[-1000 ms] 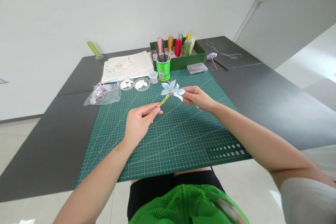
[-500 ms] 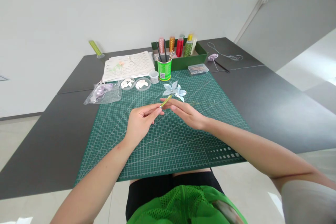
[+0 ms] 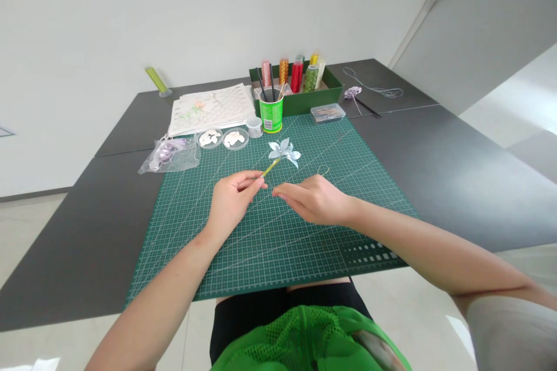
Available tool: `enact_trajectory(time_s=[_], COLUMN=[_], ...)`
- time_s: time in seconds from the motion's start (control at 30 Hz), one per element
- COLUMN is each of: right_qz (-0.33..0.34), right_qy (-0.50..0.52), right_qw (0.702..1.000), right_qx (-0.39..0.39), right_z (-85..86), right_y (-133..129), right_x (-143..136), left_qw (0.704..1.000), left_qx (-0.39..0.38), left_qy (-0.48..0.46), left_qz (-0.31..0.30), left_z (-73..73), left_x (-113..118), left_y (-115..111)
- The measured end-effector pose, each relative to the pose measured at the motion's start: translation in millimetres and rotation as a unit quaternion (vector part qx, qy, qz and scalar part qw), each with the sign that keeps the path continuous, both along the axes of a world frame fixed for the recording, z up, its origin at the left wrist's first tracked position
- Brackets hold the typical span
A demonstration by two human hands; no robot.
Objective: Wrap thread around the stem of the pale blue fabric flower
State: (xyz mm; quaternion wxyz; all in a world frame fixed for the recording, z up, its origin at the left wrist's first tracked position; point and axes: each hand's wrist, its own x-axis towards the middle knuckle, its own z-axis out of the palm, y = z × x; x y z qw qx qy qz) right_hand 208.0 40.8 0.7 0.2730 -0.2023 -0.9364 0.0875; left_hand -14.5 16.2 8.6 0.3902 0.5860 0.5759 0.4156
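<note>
Left hand (image 3: 232, 200) pinches the flower's stem (image 3: 270, 167) — right hand (image 3: 315, 200) loose beside it.

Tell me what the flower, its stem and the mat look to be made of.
Flower: thin pale blue petals with a soft sheen, probably ribbon, fabric or paper; too small to settle.
Stem, pinched by the left hand: a thin straight rod with a yellow-green covering, likely wrapped wire.
Mat: matte green sheet with a printed white grid, seemingly a vinyl or rubber cutting mat.

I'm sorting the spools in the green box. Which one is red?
The red spool stands mid-row in the green box, between the orange spool and the green spool; the pink spool is leftmost.
</note>
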Motion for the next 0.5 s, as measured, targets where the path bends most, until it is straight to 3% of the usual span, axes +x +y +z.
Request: enact_trajectory(time_s=[0.13, 0.3, 0.5], right_qz=[0.039, 0.078, 0.048], right_qy=[0.073, 0.139, 0.132], right_qw=[0.993, 0.978, 0.965], right_qx=[-0.079, -0.137, -0.222], right_z=[12.3, 30.1, 36.8], right_y=[-4.0, -5.7, 4.1], right_x=[2.6, 7.8, 16.3], left_qw=[0.997, 0.98, 0.956], left_qx=[-0.003, 0.018, 0.054], left_qy=[0.072, 0.167, 0.196], left_qz=[-0.023, -0.111, -0.213], left_z=[-3.2, -3.6, -4.2], left_x=[0.8, 4.3, 8.8], left_y=[-1.2, -5.9, -13.9])
